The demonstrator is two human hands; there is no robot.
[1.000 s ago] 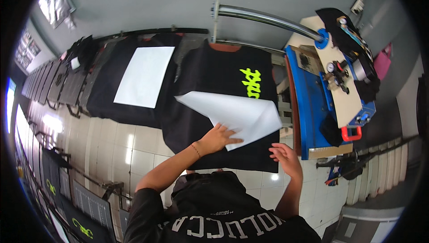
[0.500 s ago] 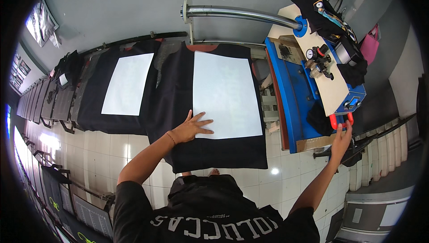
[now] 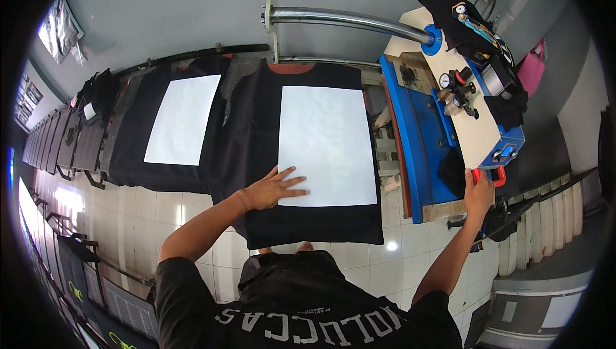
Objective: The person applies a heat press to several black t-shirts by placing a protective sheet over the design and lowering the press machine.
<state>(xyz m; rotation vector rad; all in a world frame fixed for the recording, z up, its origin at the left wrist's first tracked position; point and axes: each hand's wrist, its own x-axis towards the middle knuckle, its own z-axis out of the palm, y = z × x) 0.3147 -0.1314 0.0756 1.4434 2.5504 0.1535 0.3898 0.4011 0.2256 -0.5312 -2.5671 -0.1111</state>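
Flat on a black shirt lies a large white sheet, placed below the neckline. My left hand rests with spread fingers on the sheet's lower left corner, its palm on the black cloth. At the right, my right hand is closed around the red handle of a blue and cream heat press. To the left, a second black shirt carries another white sheet.
A thick metal rail runs from the wall to the press. A pressure gauge sits on the press, and a black printed garment lies over its top. Racks of slatted boards stand at the left. The tiled floor shows below.
The larger white sheet has slid slightly toward me under my left hand. My right hand has shifted left on the red handle, its fingers now wrapped round it.
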